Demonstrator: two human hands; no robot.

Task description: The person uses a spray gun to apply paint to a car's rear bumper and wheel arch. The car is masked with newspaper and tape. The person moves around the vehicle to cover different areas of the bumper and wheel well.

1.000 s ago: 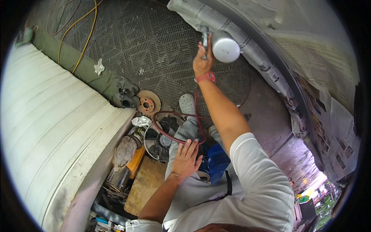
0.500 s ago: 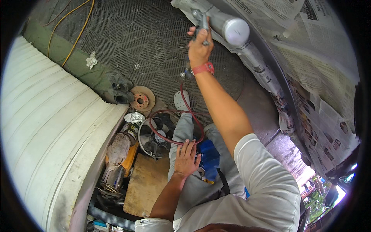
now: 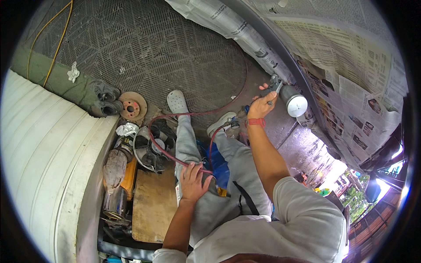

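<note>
Spraying step in hand, it seems: right hand (image 3: 262, 106) closed on spray gun (image 3: 287, 95) at 1 o'clock, aimed at dark trim between newspaper (image 3: 351, 65) masking. Left hand (image 3: 193, 179) resting flat on knee, over red hose (image 3: 175, 131). Next: likely a steady pass along trim, keeping hose slack.

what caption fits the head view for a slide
Seated person's right hand holds a spray gun beside newspaper masking, left hand resting on the red hose over their knee.
</note>
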